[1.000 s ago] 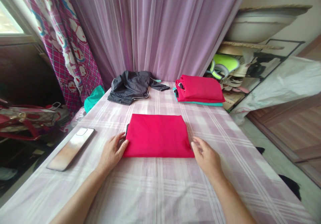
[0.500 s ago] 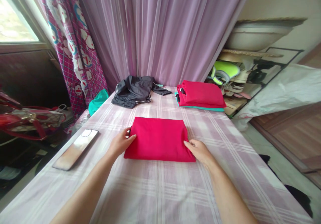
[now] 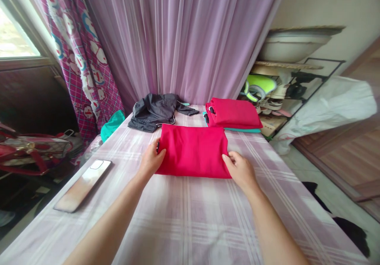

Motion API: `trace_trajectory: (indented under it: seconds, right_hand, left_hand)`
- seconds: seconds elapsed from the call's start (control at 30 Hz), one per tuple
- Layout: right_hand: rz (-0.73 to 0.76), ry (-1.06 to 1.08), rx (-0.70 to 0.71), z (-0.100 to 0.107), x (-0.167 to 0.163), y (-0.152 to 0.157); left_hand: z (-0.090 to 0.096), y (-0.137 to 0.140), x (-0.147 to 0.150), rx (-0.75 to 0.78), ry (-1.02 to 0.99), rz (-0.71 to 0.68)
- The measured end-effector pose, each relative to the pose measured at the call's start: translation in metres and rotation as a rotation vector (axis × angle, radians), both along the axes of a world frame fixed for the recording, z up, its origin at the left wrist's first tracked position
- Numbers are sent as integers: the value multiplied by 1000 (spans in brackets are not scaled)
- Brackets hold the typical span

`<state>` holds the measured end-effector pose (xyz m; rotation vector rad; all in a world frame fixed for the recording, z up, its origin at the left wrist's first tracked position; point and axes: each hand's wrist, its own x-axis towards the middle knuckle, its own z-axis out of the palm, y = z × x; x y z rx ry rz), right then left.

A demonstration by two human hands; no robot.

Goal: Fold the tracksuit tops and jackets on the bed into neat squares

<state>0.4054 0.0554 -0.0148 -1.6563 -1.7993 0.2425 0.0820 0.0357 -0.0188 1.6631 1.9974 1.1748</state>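
Observation:
A folded red garment (image 3: 192, 152) is held between my two hands, above or against the checked tablecloth; I cannot tell how far it is off the cloth. My left hand (image 3: 152, 156) grips its left edge, thumb on top and fingers underneath. On the opposite edge my right hand (image 3: 240, 168) pinches the fabric the same way. Behind it to the right lies a stack of folded red clothes (image 3: 236, 112) with a teal piece (image 3: 245, 130) at the bottom. A crumpled black garment with white piping (image 3: 154, 110) lies at the back left.
A phone (image 3: 83, 186) rests near the left edge of the table, which has a checked cloth (image 3: 184, 221). Purple curtains (image 3: 178, 35) hang behind. At the right stand a rack with shoes (image 3: 271, 105) and a white plastic bag (image 3: 332, 106). A teal cloth (image 3: 113, 125) hangs at the left.
Both hands have lifted or pushed the folded red garment away from me, closer to the stack and the black garment. The view has shifted slightly.

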Motion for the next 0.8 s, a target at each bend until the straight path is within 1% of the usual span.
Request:
trace_trajectory:
  seconds: [0.07,0.1,0.17,0.2,0.27,0.33,0.4,0.47,0.5,0.57,0.63,0.67,0.7,0.73,0.8]
  right_hand:
    - [-10,0,-41,-13,8,5]
    - [-7,14,-29,-18,11,7]
    - [5,51,60,-23,10,9]
    - [14,64,123,-21,6,11]
    - [45,70,245,-12,-8,17]
    - [98,65,339,4,-32,30]
    - [158,67,397,21,-61,46]
    - [216,59,409,33,-89,63]
    - [247,37,383,35,-100,71]
    - [280,-50,250,29,-113,81]
    - [252,-162,69,12,-111,86]
    - [224,-207,2,2,-106,87]
    - [194,-234,-39,-9,-99,87]
    - [169,-241,-52,-19,-91,87]
    - [134,-212,-35,-35,-78,87]
  left_hand:
    - [-14,1,-5,-33,69,22]
    - [-20,0,-8,-13,124,39]
    - [-26,-2,-12,61,241,63]
    - [-25,-2,-12,87,293,66]
    - [-14,1,-3,99,387,54]
    - [5,12,15,92,472,19]
    - [25,28,41,72,535,-43]
    - [36,46,65,22,585,-107]
    - [38,54,74,-9,611,-137]
    - [32,67,84,-87,653,-179]
    - [17,74,83,-177,653,-185]
    - [8,75,80,-208,641,-178]
    - [0,75,75,-226,625,-169]
    - [-7,73,71,-230,612,-162]
    - [-15,70,64,-216,604,-155]
